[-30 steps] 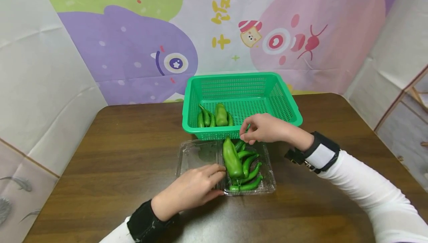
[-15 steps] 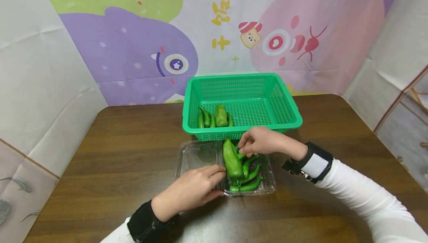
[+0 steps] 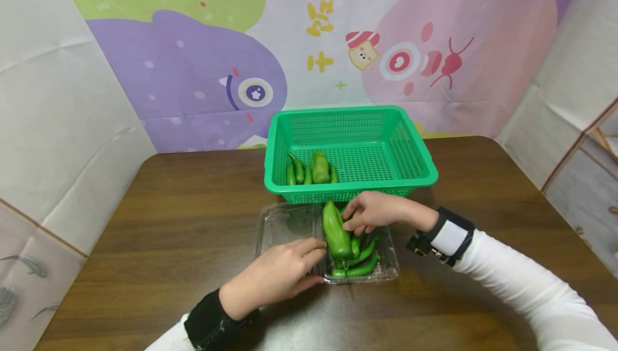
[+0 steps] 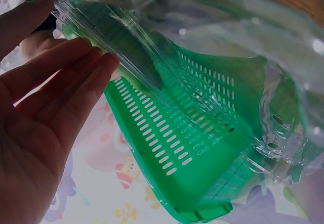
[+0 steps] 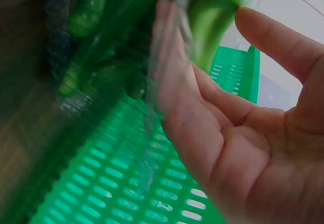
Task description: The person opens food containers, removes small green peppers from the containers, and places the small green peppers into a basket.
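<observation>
1. A cartoon-printed cloth [image 3: 323,88] hangs behind the wooden surface [image 3: 159,222].
2. The green perforated basket [image 3: 350,184] sits on the far part of the surface. At its front left lie a stout green pepper [image 3: 320,167] and several slim green chilies [image 3: 298,173].
3. Just in front of it, the clear plastic clamshell [image 3: 388,266] is spread open, its lid [image 3: 289,223] flat on the left and its filled half on the right.
4. The right hand [image 3: 379,209] has come down from above the basket's front edge over the last second and now reaches inside the clamshell, thumb and fingertips beside the peppers. I cannot tell whether it grasps one. That shift suggests the work has passed from the basket to the clamshell's contents.
5. The left hand [image 3: 277,268] has stayed put, nearly straight fingers resting on the clamshell along its hinge side, which probably keeps it steady.
6. The large green pepper [image 3: 335,233] lies in the filled half beside the hinge, narrow end toward the basket, just beside the right thumb.
7. The smaller chilies [image 3: 359,269] lie to its right in the same half, the farther ones partly hidden by the right hand.
</observation>
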Tool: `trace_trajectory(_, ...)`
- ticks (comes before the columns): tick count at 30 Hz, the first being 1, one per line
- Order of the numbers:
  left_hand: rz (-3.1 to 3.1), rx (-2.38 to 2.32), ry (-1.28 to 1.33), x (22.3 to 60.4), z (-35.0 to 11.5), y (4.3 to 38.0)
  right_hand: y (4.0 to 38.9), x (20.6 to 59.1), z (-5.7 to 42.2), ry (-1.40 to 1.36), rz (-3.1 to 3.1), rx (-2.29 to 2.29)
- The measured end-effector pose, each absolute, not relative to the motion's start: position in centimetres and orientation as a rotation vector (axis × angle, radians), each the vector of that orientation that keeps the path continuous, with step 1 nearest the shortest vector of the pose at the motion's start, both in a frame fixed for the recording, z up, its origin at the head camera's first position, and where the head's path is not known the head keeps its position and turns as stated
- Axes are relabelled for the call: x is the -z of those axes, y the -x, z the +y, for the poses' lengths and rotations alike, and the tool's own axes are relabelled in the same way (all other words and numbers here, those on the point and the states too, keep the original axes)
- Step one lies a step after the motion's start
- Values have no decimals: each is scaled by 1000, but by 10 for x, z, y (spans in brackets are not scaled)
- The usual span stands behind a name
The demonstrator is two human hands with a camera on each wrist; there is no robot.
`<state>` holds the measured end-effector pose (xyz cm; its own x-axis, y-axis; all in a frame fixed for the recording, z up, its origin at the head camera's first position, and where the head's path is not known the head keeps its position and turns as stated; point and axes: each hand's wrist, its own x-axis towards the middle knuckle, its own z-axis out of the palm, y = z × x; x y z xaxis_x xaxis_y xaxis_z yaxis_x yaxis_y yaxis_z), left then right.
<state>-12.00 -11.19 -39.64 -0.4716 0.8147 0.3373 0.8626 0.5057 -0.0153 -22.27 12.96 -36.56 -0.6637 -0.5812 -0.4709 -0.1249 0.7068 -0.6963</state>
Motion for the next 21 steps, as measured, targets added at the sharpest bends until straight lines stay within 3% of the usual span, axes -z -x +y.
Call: trace_trajectory(21,-2475,244,1420,396,-112,120,229,375,130,411,1956,991)
